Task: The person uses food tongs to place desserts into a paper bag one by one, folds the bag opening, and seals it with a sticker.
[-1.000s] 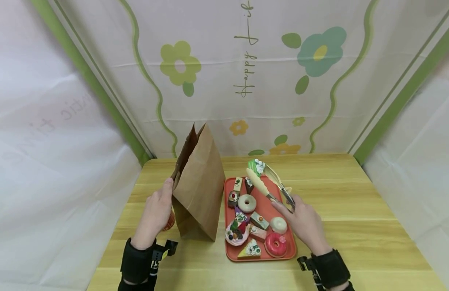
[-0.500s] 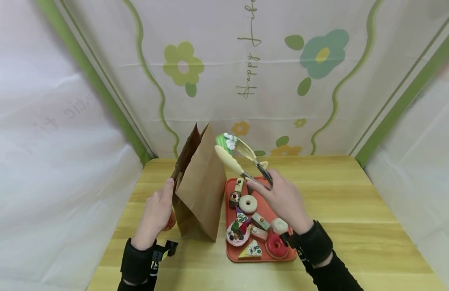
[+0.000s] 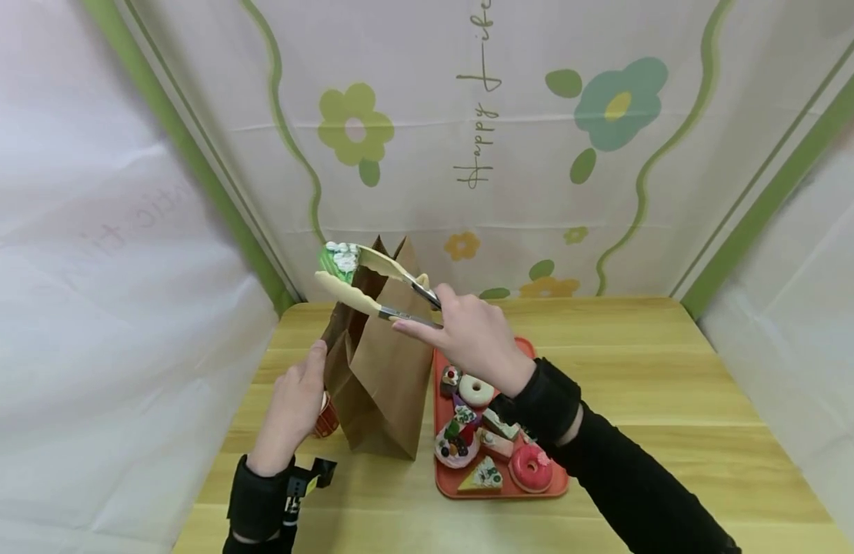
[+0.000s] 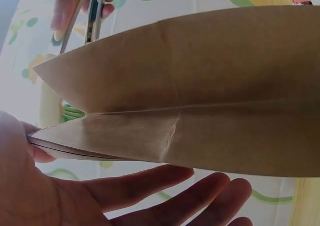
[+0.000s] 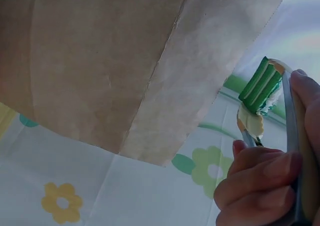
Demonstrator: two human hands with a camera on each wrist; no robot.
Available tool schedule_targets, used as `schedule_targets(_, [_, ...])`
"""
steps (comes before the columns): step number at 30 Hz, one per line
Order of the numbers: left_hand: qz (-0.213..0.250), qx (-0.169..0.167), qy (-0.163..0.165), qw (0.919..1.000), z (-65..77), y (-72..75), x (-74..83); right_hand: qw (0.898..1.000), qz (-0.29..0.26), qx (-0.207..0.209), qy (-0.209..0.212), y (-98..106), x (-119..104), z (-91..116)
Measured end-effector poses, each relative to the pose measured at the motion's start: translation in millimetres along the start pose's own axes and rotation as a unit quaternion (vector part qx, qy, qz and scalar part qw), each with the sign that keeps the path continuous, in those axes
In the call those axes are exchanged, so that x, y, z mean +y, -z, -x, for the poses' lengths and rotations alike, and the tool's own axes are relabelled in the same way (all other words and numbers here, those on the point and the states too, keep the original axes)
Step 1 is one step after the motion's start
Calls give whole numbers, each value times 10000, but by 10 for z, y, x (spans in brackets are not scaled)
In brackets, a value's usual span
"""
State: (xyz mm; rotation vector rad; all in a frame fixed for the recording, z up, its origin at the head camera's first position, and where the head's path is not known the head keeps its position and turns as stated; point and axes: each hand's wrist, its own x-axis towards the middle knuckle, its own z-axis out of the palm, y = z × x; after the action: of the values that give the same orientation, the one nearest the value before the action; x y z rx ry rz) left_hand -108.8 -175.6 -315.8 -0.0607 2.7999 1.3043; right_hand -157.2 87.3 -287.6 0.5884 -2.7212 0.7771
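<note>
My right hand (image 3: 468, 335) grips a pair of tongs (image 3: 378, 288) with cream tips. The tongs pinch a green toy cake slice (image 3: 337, 260) with white topping, held just above the open mouth of an upright brown paper bag (image 3: 388, 369). In the right wrist view the green slice (image 5: 260, 85) hangs beside the bag's top edge (image 5: 125, 60). My left hand (image 3: 291, 408) holds the bag's left wall, thumb on its rim. Seen from the left wrist, the bag's wall (image 4: 200, 85) lies between the thumb and the outstretched fingers (image 4: 150, 186).
An orange tray (image 3: 510, 491) to the right of the bag carries several toy pastries, among them a white donut (image 3: 476, 389) and a pink donut (image 3: 531, 466). A small red-orange item (image 3: 325, 422) sits beside the bag's left base. The wooden table (image 3: 642, 369) is walled by flowered cloth.
My right hand has lifted the tongs with the green slice off the tray's far end and swung them up and left, over the bag's mouth. The left hand has stayed on the bag.
</note>
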Motion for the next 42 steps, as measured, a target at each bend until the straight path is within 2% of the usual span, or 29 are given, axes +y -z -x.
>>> schedule_targets(10, [7,17,136,9999,37,33,-5,9957,737,-504,-260,113,36,-14])
schedule_targets(15, [-20,36,237,9997,61,54,-13,9916,1099,-539,-429,271,-5,27])
schedule_targets(20, [-71,104,265,9996,62,65,0,9870,1485,-511,-333,404,-52,58])
schedule_targets(24, [-125,108,209,9996,74,70,11,9873,1485,-502,-265,451,-49,73])
schedule_targets(32, [-181,6,80,9998,72,78,21,9871,1403,-622,-462,514,-49,105])
schedule_targets(42, [-137,-37,93,9999,78,78,26,9861,1334,-716,-692,541,-36,154])
